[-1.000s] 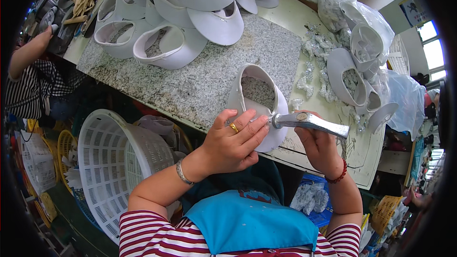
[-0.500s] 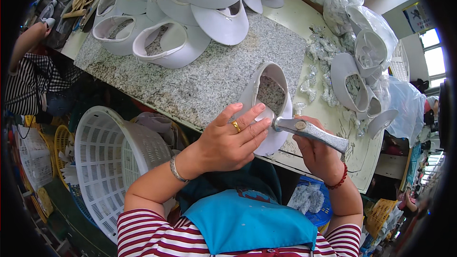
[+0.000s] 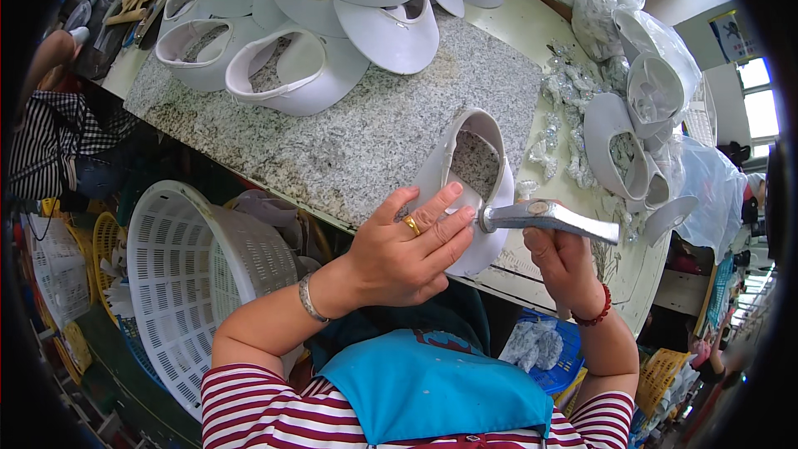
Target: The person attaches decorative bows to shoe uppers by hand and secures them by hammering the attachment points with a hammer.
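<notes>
**Trainer:** In the head view, what have your hands got?

**Colleague:** Your right hand (image 3: 565,266) is wrapped round the handle of a metal hammer (image 3: 553,218), its head lying crosswise, one end toward your left fingers. Your left hand (image 3: 407,245) lays its fingertips on the pale visor (image 3: 482,251) — whether your thumb pinches it from below, I cannot tell.

**Trainer:** And where does that visor sit?

**Colleague:** Straight ahead of you, at the right-hand end of the granite slab (image 3: 332,150), close to the near edge of the table (image 3: 532,278). Its oval opening shows the stone beneath, and its brim comes toward you. The visor heap (image 3: 382,33) is at the far side of the slab; crinkled clear scraps (image 3: 579,168) lie off to your right.

**Trainer:** How would you handle this well, then?

**Colleague:** Your fingertips are just beside the hammer's end, so I'd draw them back along the band before putting any force in. Back the spot you're working with solid stone, since a part hanging free would probably flex. Small, square contact is safer than a tilted edge — that could mark the pale surface.
</notes>
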### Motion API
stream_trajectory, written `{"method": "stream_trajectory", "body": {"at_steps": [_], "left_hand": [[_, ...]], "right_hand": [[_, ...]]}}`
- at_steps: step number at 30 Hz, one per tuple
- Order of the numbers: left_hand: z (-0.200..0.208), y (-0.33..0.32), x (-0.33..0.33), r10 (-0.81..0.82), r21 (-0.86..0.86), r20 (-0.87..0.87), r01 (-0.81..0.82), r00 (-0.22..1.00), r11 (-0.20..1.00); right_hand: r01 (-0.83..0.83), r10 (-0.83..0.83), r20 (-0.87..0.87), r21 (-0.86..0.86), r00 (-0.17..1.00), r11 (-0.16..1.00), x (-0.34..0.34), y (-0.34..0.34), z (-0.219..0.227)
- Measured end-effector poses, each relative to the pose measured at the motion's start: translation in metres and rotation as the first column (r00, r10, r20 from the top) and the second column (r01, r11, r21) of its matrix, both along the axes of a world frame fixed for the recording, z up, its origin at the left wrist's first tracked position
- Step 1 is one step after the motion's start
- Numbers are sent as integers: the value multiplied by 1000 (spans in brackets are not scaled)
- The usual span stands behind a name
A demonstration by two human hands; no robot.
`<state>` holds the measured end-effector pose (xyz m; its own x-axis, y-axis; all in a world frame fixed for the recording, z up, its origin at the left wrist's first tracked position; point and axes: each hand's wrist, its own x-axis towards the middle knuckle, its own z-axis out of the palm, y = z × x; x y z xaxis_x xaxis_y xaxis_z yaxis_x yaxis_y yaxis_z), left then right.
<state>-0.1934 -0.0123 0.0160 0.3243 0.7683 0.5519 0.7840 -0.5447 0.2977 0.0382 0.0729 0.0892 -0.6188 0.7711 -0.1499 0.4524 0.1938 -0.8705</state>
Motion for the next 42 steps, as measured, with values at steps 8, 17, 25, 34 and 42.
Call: {"method": "stream_trajectory", "body": {"at_steps": [8, 17, 25, 34, 42], "left_hand": [[0, 2, -1, -16, 5, -3, 16, 1000, 1000], [0, 2, -1, -16, -1, 25, 16, 1000, 1000], [4, 2, 0, -18, -10, 144, 20, 989, 1000], [2, 5, 22, 170, 50, 244, -187, 955, 981], [6, 9, 25, 209, 0, 318, -221, 925, 975]], "right_hand": [[-194, 171, 100, 318, 980, 928, 0, 4, 1], [-470, 289, 373, 648, 882, 599, -10, 3, 14], [-384, 215, 335, 605, 917, 697, -7, -1, 7], [-159, 112, 129, 454, 985, 876, -8, -12, 0], [18, -24, 86, 72, 996, 997, 5, 0, -8]]}}
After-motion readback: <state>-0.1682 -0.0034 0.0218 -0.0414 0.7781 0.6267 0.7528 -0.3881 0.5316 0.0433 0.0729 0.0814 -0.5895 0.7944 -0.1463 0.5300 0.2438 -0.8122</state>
